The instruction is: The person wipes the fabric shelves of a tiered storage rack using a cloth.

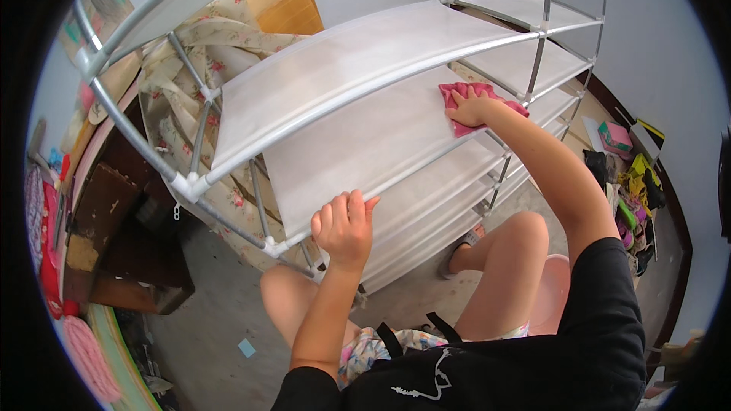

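A tall rack of metal tubes with white fabric shelves (pixel 354 142) stands before me. My right hand (pixel 472 108) lies flat, fingers spread, on a red cloth (pixel 454 123), pressing it onto the right end of a middle shelf. Part of the cloth shows around the fingers and below the wrist. My left hand (pixel 345 222) is closed around the front metal tube (pixel 400 176) of that same shelf, near its left end. White plastic joints (pixel 277 248) link the tubes at the corners. Another fabric shelf (pixel 342 80) spans above, and several more lie below.
A floral fabric cover (pixel 228 194) hangs behind the rack's left side. A worn dark wooden desk (pixel 108 211) stands at left. A pink basin (pixel 551 291) sits beside my right leg. Shoes and cloths (pixel 631 205) are piled by the right wall.
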### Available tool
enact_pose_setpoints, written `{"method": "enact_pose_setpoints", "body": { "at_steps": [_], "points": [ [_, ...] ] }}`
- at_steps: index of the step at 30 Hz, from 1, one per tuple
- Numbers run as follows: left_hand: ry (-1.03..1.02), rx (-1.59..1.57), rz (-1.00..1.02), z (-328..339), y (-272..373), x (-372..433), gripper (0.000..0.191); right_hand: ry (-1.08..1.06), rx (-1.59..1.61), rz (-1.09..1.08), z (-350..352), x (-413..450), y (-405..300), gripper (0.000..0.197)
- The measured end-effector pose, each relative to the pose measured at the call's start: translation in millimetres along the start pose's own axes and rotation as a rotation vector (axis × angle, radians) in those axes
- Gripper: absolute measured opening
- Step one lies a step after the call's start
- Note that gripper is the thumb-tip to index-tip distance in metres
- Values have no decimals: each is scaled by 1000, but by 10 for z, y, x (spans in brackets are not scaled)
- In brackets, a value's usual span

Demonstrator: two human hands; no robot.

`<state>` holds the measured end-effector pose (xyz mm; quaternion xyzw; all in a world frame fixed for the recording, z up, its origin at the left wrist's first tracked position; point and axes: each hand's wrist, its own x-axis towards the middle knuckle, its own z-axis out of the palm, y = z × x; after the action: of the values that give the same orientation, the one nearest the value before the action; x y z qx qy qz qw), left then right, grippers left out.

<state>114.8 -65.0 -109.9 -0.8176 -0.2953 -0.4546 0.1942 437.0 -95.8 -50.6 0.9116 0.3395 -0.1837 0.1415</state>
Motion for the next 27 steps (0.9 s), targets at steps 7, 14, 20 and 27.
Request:
{"method": "enact_pose_setpoints", "body": {
  "at_steps": [7, 14, 20, 27],
  "points": [
    [-8, -60, -28, 13, 17, 5, 28, 179, -3, -376, 174, -722, -214, 82],
    [-53, -148, -55, 20, -5, -25, 49, 379, 236, -1029, 330, -1323, -732, 43],
    [-85, -278, 16, -50, -56, -61, 91, 38, 1480, -797, 123, -1331, -316, 24],
    [-55, -353, 53, -52, -58, -42, 92, 438, 826, -407, 138, -746, 177, 28]
  ]
}}
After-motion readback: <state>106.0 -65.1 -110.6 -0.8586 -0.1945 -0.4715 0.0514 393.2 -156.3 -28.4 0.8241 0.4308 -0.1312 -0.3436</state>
